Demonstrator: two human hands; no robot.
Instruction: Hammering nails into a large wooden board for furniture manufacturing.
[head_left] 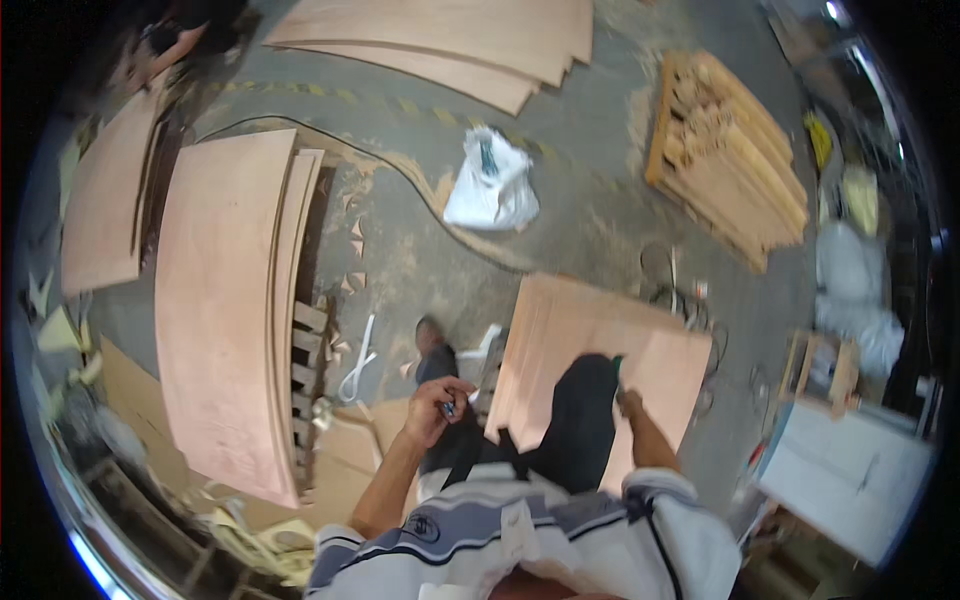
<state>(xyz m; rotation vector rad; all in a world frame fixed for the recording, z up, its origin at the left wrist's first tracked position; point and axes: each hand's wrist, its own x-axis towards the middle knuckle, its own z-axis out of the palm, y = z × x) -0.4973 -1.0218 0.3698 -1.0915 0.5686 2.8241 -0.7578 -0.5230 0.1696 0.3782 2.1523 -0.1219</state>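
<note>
My left hand [430, 412] is closed in front of my left thigh. Its fingers are round something small with bluish and white parts, too small to name. My right hand [630, 403] grips a small green object [618, 364] beside my right knee, its kind unclear. Beneath that hand and my bent right leg lies a stack of thin plywood sheets [655, 345], edges slightly fanned out on the left. My legs hide part of the stack.
Curved plywood stacks [220, 300] rest on a pallet [305, 375] at left. A white sack [492, 185] stands ahead, beside a cable [425, 190]. Bundled wooden pieces [730, 160] lie far right, a white board [845, 475] near right. Another person [185, 45] works far left.
</note>
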